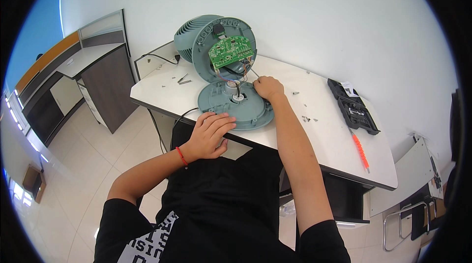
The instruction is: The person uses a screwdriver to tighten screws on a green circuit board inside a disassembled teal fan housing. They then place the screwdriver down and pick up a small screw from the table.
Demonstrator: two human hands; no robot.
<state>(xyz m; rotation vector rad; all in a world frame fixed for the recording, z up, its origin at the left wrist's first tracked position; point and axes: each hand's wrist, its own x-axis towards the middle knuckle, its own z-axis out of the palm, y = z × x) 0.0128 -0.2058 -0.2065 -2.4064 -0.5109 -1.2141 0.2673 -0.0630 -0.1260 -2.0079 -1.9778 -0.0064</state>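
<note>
Shirt: one, black, closest to the camera.
Left hand: loosely open, fingers laid over the near rim, thumb apart below; probably steadying the part.
Right hand: fingers curled at the far right rim, beside one thin rod; whether it grips rod or rim, I cannot tell.
Fan base disc: one, grey-green, lying at the desk's front edge between both hands, likely for easy reach.
Fan head: one, tipped back behind the base, seemingly so its inside faces the person.
Circuit board: one, green, exposed in the fan head; thin wires hang below.
Tool case: one, black, open, right side of the white desk.
Flexible shaft: one, orange, just beside the case.
Screws: several, scattered, too small to count.
</note>
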